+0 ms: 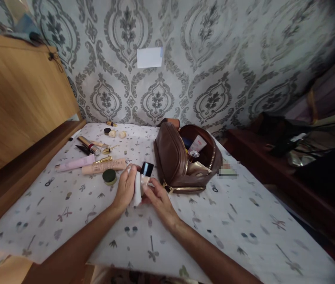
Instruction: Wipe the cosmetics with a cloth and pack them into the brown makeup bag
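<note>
My left hand (126, 188) is closed on a white cloth (137, 190), which it presses against the side of a small glass bottle (144, 180) with a black cap (147, 169). From the other side, the fingers of my right hand (160, 201) hold the same bottle, which stands nearly upright between the hands. Left of my hands lie a dark green round jar (109, 176), a peach tube (102, 167) and a lilac tube (77, 162). Just to the right sits an open brown bag (171, 152) with a white tube (197, 144) and other items inside.
A table with a patterned white cloth (223, 221) lies under everything. Several cosmetics, including a black pencil-like item (83, 149) and a small black jar (107, 131), lie at the back left. A wooden cabinet (22, 83) borders the left; dark shelving (253, 157) is at right.
</note>
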Available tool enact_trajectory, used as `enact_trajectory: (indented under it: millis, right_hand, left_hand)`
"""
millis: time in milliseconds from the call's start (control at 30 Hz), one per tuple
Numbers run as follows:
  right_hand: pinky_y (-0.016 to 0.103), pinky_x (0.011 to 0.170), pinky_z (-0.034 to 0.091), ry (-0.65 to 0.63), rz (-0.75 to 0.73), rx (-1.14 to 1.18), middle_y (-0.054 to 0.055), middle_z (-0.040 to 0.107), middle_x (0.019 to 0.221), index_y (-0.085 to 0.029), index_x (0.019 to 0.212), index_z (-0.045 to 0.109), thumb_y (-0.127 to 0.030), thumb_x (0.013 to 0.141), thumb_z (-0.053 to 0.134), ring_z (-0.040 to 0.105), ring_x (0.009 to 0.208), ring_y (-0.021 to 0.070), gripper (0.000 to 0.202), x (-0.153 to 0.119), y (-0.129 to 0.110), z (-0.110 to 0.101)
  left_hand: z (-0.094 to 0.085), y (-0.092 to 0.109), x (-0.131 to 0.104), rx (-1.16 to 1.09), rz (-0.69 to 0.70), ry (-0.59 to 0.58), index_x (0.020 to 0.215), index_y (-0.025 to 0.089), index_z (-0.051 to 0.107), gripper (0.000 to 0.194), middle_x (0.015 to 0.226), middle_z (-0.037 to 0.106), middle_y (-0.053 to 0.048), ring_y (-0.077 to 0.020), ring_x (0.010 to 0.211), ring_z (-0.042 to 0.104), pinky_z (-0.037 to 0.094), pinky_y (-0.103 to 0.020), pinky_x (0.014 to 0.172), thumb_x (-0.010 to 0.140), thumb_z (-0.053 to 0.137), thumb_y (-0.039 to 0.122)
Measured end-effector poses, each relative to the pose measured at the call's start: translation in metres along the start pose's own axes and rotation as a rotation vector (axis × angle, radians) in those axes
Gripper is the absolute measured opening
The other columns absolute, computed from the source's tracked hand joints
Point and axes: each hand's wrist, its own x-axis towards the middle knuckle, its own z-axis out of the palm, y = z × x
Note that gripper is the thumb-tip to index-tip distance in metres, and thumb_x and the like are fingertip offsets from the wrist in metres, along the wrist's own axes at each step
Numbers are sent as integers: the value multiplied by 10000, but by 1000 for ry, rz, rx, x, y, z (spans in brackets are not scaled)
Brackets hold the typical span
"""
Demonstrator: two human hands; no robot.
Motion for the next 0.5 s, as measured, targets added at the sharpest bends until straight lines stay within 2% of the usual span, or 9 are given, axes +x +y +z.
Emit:
enact_trajectory:
  millis: [100, 200, 267, 367, 500]
  right_hand:
    - [327, 761, 543, 27, -67, 55, 18, 680, 906, -250, 1069, 614, -512, 849, 654, 648, 810, 196, 345, 1, 0, -4]
    - [321, 854, 488, 73, -166, -57, 17, 645, 915, -239, 1009, 668, -472, 859, 653, 603, 868, 188, 277, 1, 0, -8]
    - [302, 816, 468, 127, -215, -190, 12, 593, 871, -230, 951, 705, -466, 841, 671, 565, 839, 181, 262, 0, 1, -9]
    - [288, 738, 450, 166, -277, -310, 5, 528, 816, -234, 965, 737, -453, 823, 685, 524, 778, 172, 266, 0, 0, -11]
    - [269, 638, 413, 172, -342, -432, -18, 461, 711, -225, 927, 750, -422, 807, 700, 457, 668, 152, 236, -1, -5, -10]
  left_hand:
    - [-1, -7, 1, -115, -106, 27, 970, 187, 669, 552, 819, 666, -34, -188, 800, 621, 494, -272, 739, 877, 459, 689]
    - [2, -10, -2, -223, -216, 38, 965, 178, 685, 585, 855, 706, -46, -195, 814, 652, 506, -265, 719, 813, 535, 723]
    - [6, -8, -5, -313, -317, -3, 922, 164, 683, 612, 812, 710, -46, -198, 769, 661, 512, -263, 665, 740, 607, 744]
    - [9, -4, -9, -446, -510, -127, 869, 153, 667, 616, 733, 696, -48, -194, 661, 654, 496, -254, 527, 669, 676, 735]
    - [10, -1, -8, -526, -617, -181, 794, 155, 636, 483, 599, 627, -10, -130, 458, 544, 410, -215, 383, 720, 686, 630]
